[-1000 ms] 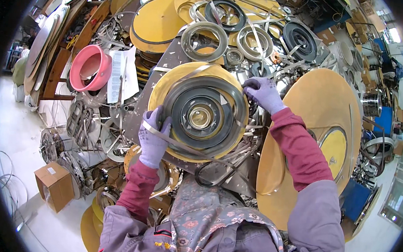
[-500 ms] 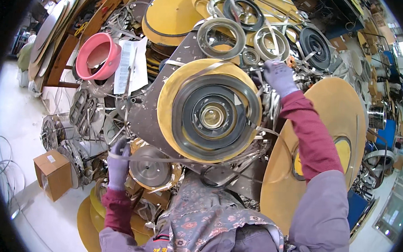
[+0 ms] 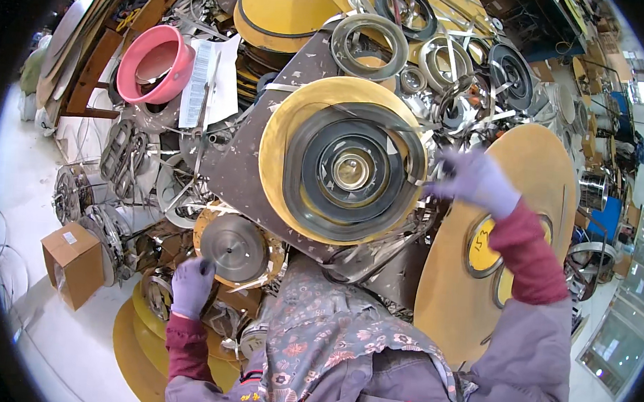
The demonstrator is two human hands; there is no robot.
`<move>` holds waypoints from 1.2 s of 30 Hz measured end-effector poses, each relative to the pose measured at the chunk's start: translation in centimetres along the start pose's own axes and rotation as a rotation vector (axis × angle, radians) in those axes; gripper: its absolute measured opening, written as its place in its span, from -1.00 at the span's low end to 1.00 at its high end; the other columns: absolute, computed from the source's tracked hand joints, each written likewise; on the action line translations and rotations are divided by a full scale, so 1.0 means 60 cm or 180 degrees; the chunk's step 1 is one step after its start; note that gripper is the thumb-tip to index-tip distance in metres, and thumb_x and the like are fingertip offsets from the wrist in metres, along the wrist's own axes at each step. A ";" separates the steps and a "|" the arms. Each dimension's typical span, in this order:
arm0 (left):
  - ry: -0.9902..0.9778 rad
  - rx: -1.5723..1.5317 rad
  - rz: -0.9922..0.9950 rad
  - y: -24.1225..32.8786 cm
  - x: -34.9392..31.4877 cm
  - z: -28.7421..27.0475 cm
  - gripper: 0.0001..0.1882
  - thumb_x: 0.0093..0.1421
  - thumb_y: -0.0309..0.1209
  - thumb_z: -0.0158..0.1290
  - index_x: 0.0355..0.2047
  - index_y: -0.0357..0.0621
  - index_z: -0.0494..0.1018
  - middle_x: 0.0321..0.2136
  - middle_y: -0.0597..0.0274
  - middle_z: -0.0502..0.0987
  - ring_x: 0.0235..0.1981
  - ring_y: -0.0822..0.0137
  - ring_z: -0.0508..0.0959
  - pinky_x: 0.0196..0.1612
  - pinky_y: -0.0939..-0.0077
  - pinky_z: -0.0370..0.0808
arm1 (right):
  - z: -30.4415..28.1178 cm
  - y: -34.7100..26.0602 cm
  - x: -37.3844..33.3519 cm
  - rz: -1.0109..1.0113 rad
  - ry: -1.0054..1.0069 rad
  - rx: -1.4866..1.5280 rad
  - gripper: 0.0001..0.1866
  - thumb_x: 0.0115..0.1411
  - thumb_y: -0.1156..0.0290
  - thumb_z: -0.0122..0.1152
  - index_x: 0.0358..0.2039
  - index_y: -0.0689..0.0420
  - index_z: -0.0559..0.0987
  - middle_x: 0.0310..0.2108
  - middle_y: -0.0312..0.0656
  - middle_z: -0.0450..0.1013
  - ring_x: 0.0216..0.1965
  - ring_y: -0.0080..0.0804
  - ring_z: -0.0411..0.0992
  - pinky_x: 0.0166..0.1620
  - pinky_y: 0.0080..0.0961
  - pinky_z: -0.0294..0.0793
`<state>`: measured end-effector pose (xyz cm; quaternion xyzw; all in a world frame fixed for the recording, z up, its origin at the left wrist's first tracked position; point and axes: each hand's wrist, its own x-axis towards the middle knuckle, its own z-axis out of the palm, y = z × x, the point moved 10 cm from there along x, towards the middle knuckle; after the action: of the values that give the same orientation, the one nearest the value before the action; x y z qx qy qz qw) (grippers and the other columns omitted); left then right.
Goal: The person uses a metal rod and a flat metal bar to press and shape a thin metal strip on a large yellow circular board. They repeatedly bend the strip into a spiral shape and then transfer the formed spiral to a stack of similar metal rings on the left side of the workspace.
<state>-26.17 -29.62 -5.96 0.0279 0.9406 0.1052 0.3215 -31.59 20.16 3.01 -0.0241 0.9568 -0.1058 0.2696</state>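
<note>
A round coil of dark metal strip (image 3: 311, 200) lies on a yellow disc (image 3: 276, 161), with smaller dark rings and a brass-coloured hub (image 3: 351, 172) at its middle. Beside the coil's right edge is my right hand (image 3: 481, 183), in a pale purple glove with dark fingertips. Its fingertips pinch near a short, light strip end at the coil. My left hand (image 3: 193, 287), gloved alike, is lower left with curled fingers; nothing shows in it. Just above and right of it sits a grey disc (image 3: 235, 248) on a smaller yellow round board.
A big tan oval board (image 3: 448, 304) leans at the right. Metal rings (image 3: 368, 47) and loose strips crowd the far side. A pink tub (image 3: 155, 64) stands by a paper sheet (image 3: 210, 80) at far left; a cardboard box (image 3: 73, 263) is on the floor.
My right hand has come nearer from the far rings to the coil's right edge. My left hand has lowered, and the long strip that stretched across to it no longer shows there.
</note>
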 end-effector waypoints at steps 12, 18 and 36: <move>0.1256 -0.1020 0.1073 0.326 0.094 -0.123 -0.55 0.05 -0.36 0.17 -0.04 -0.23 0.39 -0.41 0.08 0.46 -0.44 0.16 0.50 -0.33 0.36 0.44 | -0.324 0.285 -0.016 0.0286 0.2528 0.3613 -0.78 0.13 0.20 0.15 -0.45 0.10 0.52 -0.62 -0.44 0.29 -0.57 -0.64 0.26 -0.52 -0.63 0.23; 0.1356 -0.1207 0.1221 0.327 0.107 -0.112 -0.58 0.06 -0.35 0.16 -0.05 -0.17 0.41 -0.46 0.11 0.43 -0.49 0.19 0.47 -0.37 0.34 0.42 | -0.395 0.241 0.039 0.0681 0.3056 0.2188 -0.62 0.14 0.25 0.16 -0.04 0.08 0.52 -0.28 -0.32 0.53 -0.34 -0.60 0.43 -0.25 -0.66 0.41; 0.1527 -0.1939 0.1588 0.277 0.143 -0.142 -0.71 0.11 -0.49 -0.01 -0.12 -0.21 0.45 -0.35 -0.03 0.51 -0.31 0.06 0.54 -0.22 0.32 0.46 | -0.125 -0.266 0.045 -0.2257 0.0560 -0.0013 -0.83 0.00 0.41 0.16 -0.36 0.16 0.53 -0.44 -0.10 0.44 -0.39 -0.20 0.47 -0.21 -0.34 0.45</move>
<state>-38.39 -13.93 -0.95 0.1325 0.8792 0.4545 0.0531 -38.00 5.74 11.32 -0.3458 0.9087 -0.1924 0.1327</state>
